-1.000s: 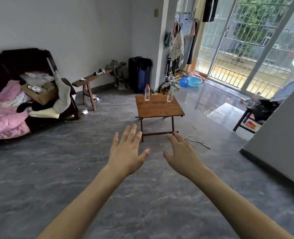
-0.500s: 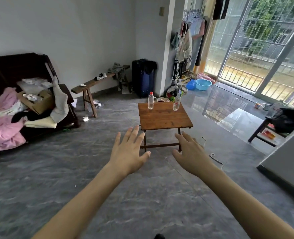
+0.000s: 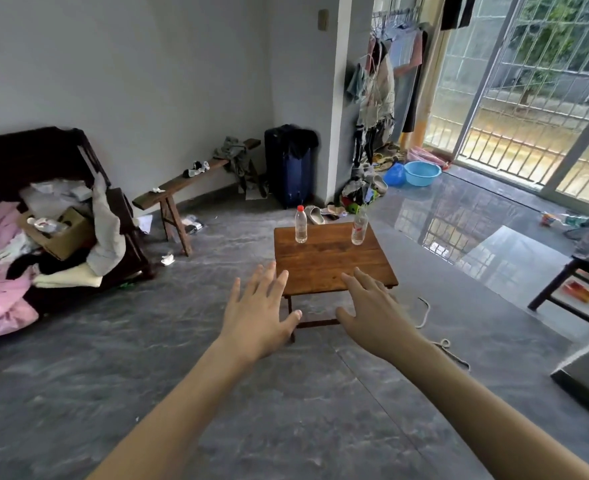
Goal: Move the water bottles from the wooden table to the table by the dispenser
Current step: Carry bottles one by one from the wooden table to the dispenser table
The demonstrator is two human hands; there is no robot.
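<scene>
Head view: wooden table (image 3: 334, 268) now nearer than a second ago; approach under way, nothing lifted yet. Both water bottles, left bottle (image 3: 300, 224) and right bottle (image 3: 359, 227), upright at table's far edge. My left hand (image 3: 258, 313) and right hand (image 3: 372, 313) outstretched before table's near edge, palms down, fingers spread, empty.

Head camera, wide angle, looking forward and down into a room.

The single view sits at the person's head height, with both bare forearms running up from the bottom edge to the left hand (image 3: 258, 313) and right hand (image 3: 372, 313), which are close to the lens. It faces the wooden table (image 3: 331, 268) at middle distance, with the far wall and the barred window (image 3: 535, 81) well beyond. Straight lines bend near the edges.
</scene>
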